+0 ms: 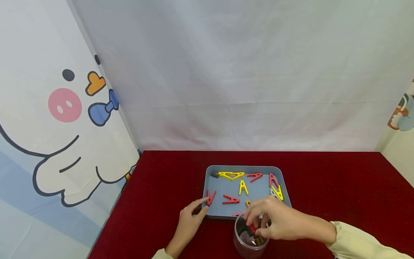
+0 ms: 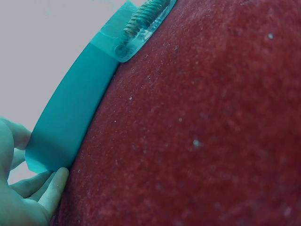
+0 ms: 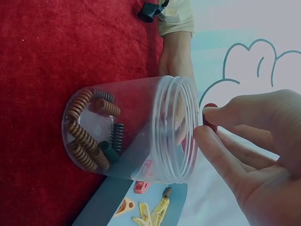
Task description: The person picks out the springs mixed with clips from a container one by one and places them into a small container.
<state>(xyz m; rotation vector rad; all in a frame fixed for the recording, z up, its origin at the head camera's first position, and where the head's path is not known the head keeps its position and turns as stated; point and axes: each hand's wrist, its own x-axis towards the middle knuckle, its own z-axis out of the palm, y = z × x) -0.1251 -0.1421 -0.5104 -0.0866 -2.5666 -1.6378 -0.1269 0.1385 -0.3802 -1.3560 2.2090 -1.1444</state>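
Note:
Thumb and fingertips of my right hand (image 3: pixel 254 146) pinch a small red coil spring (image 3: pixel 211 113) at the mouth of a clear plastic jar (image 3: pixel 134 106). The head view places this hand over the jar, which stands in front of a blue-grey tray (image 1: pixel 223 217). Inside the jar lie several brown springs (image 3: pixel 83 134), dark springs and a green spring (image 3: pixel 109 151). My left hand (image 1: pixel 189 221) holds the tray's near left corner between thumb and fingers, close to a red clip (image 1: pixel 211 198). Part of the jar's opening is hidden by the right hand.
Yellow clips (image 1: pixel 243 187) and other red clips (image 1: pixel 231 199) lie spread in the tray. A brown spring (image 1: pixel 214 175) sits in its far left corner. Dark red cloth (image 1: pixel 339 190) covers the table, and a pale curtain (image 1: pixel 245 79) hangs behind it.

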